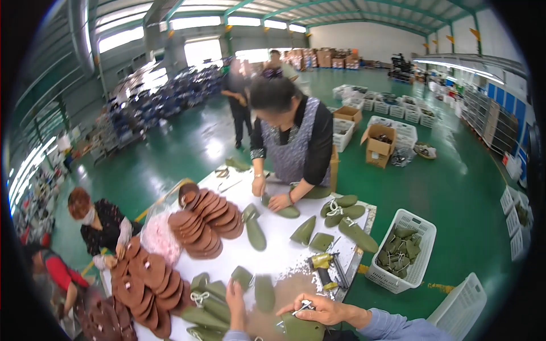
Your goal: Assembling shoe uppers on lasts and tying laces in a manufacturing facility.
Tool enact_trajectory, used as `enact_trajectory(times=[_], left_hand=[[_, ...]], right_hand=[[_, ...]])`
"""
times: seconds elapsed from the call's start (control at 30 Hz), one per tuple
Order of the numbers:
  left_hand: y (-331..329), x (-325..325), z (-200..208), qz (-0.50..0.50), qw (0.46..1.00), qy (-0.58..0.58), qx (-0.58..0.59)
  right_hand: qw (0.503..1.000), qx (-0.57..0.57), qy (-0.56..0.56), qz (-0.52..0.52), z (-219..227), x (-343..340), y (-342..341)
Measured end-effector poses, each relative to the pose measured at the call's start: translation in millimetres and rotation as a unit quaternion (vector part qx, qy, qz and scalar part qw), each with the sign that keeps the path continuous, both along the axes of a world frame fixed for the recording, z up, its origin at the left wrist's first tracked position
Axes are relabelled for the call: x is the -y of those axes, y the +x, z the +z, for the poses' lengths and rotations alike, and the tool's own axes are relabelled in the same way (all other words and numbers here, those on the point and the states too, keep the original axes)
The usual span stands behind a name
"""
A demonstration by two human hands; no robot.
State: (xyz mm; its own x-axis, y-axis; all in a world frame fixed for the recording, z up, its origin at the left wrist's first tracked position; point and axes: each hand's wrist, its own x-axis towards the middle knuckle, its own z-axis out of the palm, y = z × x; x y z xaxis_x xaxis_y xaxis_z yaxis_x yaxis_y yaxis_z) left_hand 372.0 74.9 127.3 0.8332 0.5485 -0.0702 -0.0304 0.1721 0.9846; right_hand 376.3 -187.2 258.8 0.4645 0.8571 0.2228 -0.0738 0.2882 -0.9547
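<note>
My right hand (325, 311) is closed around a small silvery metal tool (305, 306), its index finger stretched out to the left. Just below it lies a green shoe last (304, 329), cut off by the lower edge. My left hand (235, 301) has its fingers extended upward, beside a short green last piece (242, 277); whether they touch is unclear. Between my hands another green last (264, 292) lies on the white tabletop (273, 261). More green lasts (211, 304), some tied with white cord, are heaped left of my left hand.
A yellow and black nail gun (324, 270) lies near the table's right edge among white scraps. Brown foot-shaped pieces (202, 227) are stacked at left. Across the table a person (293, 131) presses a green last (282, 209). A white crate (424, 250) of green pieces stands at right.
</note>
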Motion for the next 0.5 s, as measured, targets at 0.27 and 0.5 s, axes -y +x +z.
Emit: enact_trajectory(times=[0.27, 0.5], left_hand=[[-142, 45, 2, -0.361, 0.931, -0.052, -0.014], [-158, 74, -22, -0.255, 0.895, 0.346, -0.118]], right_hand=[[0.986, 0.017, -0.096, 0.134, -28, -28, -7], [0.980, 0.100, -0.128, 0.113, -50, -65, 21]])
